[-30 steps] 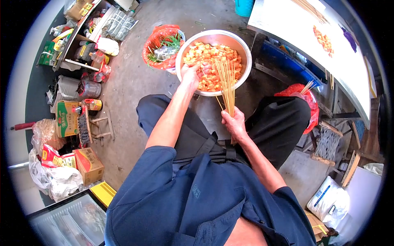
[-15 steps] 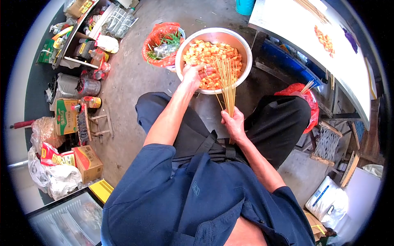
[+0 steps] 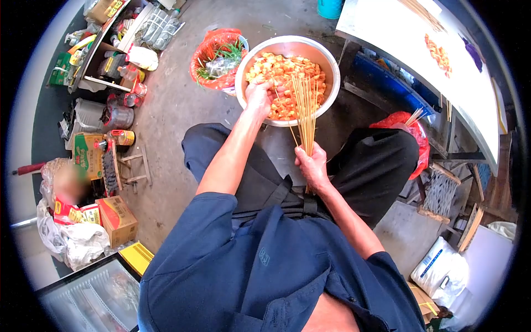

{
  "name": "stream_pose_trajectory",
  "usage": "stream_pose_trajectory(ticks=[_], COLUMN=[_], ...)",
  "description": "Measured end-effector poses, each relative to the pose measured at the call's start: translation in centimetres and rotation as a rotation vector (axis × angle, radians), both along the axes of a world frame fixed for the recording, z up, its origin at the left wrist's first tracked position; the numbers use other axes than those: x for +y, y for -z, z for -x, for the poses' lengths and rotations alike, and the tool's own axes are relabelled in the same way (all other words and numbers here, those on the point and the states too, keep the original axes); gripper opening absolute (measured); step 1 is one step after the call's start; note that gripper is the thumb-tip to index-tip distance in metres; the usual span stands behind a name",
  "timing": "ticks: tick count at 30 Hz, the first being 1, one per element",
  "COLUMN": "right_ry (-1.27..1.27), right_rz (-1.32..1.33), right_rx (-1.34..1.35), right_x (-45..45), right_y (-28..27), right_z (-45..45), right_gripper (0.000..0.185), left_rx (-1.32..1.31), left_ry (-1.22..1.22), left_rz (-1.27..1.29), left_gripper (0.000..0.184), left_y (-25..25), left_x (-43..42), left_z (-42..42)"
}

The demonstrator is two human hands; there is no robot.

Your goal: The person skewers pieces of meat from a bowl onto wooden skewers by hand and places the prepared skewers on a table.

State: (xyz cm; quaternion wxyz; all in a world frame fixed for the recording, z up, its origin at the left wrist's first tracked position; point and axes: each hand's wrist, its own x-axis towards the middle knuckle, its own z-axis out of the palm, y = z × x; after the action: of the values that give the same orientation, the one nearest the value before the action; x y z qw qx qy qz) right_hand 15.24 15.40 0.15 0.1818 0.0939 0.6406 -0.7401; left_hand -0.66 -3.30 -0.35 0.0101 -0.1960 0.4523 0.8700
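A metal bowl (image 3: pixel 333 91) of orange, cubed food pieces (image 3: pixel 285 69) stands in front of my knees. Over its left part is my left hand (image 3: pixel 260 95), fingers curled at the food; what lies between the fingertips is too small to make out. My right hand (image 3: pixel 313 165) is closed around a bundle of thin wooden skewers (image 3: pixel 306 113), which fan out over the bowl's near right side. One skewer leans apart from the bundle, its upper end near my left fingers.
A red-lined bucket (image 3: pixel 207 50) with green leaves stands left of the bowl. A white table (image 3: pixel 387 25) is at the upper right, above a blue container (image 3: pixel 392 83). Another red-lined bucket (image 3: pixel 423 149) sits by my right knee. Boxes (image 3: pixel 118 221) and shelves line the left side.
My left fingers have drawn closer together over the food. My right hand has shifted slightly left and up with the skewers.
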Motion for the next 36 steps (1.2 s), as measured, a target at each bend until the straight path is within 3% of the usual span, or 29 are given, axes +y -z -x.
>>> stream_pose_trajectory(ticks=[5, 12, 14, 15, 20, 25, 31, 33, 34, 35, 36], right_ry=[0.016, 0.091, 0.097, 0.1, 0.128, 0.197, 0.262, 0.258, 0.257, 0.245, 0.235], right_rz=[0.006, 0.056, 0.088, 0.091, 0.082, 0.178, 0.181, 0.189, 0.174, 0.169, 0.167], right_rx=[-0.009, -0.018, -0.027, -0.023, -0.117, -0.157, -0.146, -0.131, -0.129, -0.098, -0.095], right_x=[-0.2, -0.3, -0.5, -0.6, -0.4, -0.9, -0.7, -0.2, 0.1, 0.3, 0.4], right_y=[-0.2, 1.1, 1.0, 0.4, -0.9, -1.9, -1.7, -1.8, -1.8, -1.6, -1.5], right_z=[-0.4, -1.5, -1.2, -0.8, 0.1, 1.6, 3.1, 3.5, 3.8, 3.8, 3.7], right_gripper=[0.01, 0.009, 0.011, 0.011, 0.011, 0.011, 0.011, 0.012, 0.012, 0.012, 0.012], left_rx=[-0.055, -0.069, -0.098, -0.151, -0.062, -0.074, -0.055, -0.098, 0.02, 0.041, 0.142], left_ry=[0.0, 0.04, 0.201, 0.15, 0.197, 0.278, 0.452, 0.511, 0.496, 0.434, 0.317], left_rz=[0.127, 0.099, 0.189, 0.237, 0.054, 0.134, 0.048, 0.124, 0.313, 0.615, 1.075], left_gripper=[0.012, 0.018, 0.013, 0.014, 0.017, 0.017, 0.015, 0.013, 0.017, 0.016, 0.016], left_y=[0.1, 0.7, 1.6, 0.1, 0.1, -1.7, -2.0, -2.1, -2.1, -1.1, 0.6], left_x=[0.3, 1.1, 1.9, 3.1, 3.2, 4.7, 5.1, 4.0, 3.1, 1.6, 0.3], left_z=[-0.1, -1.2, -1.7, -2.7, -2.4, -3.4, -4.0, -3.2, -2.6, -1.5, -0.5])
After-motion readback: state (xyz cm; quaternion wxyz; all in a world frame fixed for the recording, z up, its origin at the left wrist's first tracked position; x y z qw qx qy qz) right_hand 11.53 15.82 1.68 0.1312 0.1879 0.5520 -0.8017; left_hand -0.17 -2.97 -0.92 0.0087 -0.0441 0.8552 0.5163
